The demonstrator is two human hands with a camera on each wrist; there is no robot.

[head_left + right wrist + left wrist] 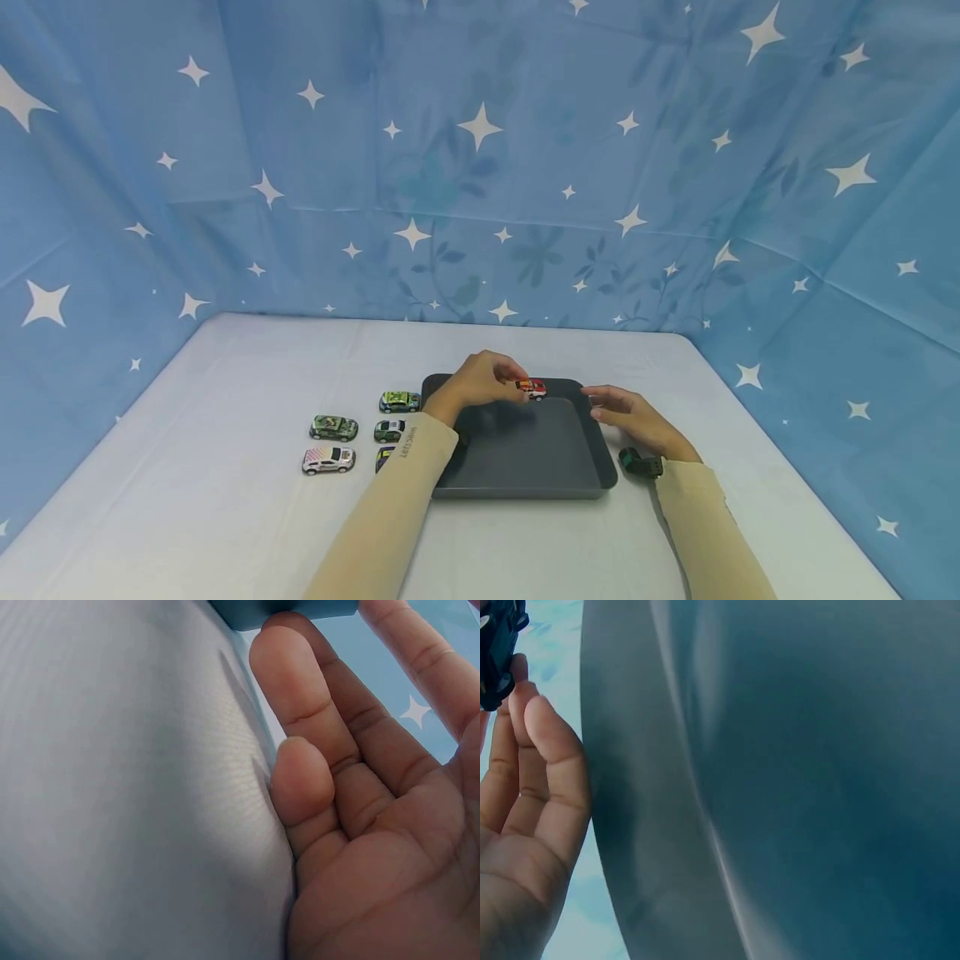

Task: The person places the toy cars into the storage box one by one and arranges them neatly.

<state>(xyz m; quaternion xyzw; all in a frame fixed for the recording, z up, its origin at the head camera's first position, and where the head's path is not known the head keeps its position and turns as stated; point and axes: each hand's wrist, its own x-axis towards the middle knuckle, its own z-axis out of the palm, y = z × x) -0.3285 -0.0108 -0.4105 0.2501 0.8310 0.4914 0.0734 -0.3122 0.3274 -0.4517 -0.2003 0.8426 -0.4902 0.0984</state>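
Observation:
My left hand (480, 383) pinches a red toy car (534, 388) at its fingertips, over the back part of a dark grey tray (521, 492). In the left wrist view the dark underside of the toy car (495, 656) shows at the top left corner, above the fingers. At the tray's right rim is my right hand (637, 418), thumb and fingers spread apart and holding nothing. The right wrist view shows its fingertips (283, 656) right at the tray's edge (292, 613).
Left of the tray stand several toy cars: a green-yellow one (400, 402), a green camouflage one (333, 427), a white one (328, 460), a green-white one (388, 431) and a purple one (383, 456), the last two partly behind my left sleeve. A starry blue curtain (480, 192) borders the white table (187, 500).

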